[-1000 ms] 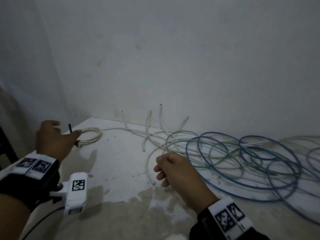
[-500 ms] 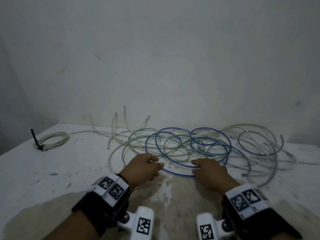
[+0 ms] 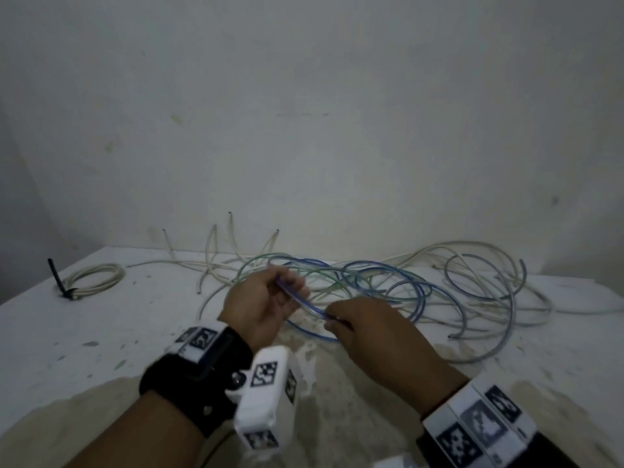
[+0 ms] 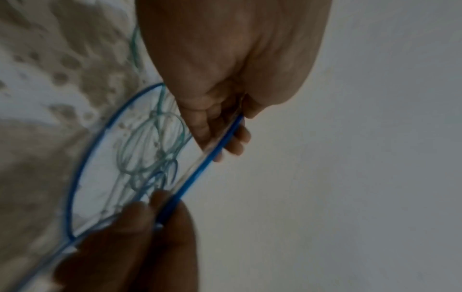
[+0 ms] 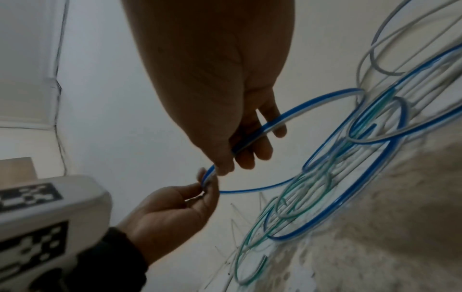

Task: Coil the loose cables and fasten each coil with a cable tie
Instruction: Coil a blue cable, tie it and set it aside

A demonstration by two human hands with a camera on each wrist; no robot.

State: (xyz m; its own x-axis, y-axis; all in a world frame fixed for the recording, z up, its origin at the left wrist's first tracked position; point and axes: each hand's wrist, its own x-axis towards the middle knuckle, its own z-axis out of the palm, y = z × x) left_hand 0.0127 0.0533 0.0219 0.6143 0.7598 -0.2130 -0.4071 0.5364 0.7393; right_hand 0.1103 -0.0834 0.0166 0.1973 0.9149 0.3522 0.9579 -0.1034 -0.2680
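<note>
Cables crowd the back of the white bench (image 3: 84, 332): thin pale and green loops (image 3: 479, 282) tangled against the wall (image 3: 337, 130), with stiff ends poking upward. At far left lies a white coil (image 3: 94, 280) bound by a black cable tie (image 3: 55, 276), well apart from the tangle. Bare, stained bench surface spreads to the near side. Left hand (image 3: 260, 305) and right hand (image 3: 368, 327) each pinch the glossy blue cable (image 3: 300, 300), lifted between them above the heap.
</note>
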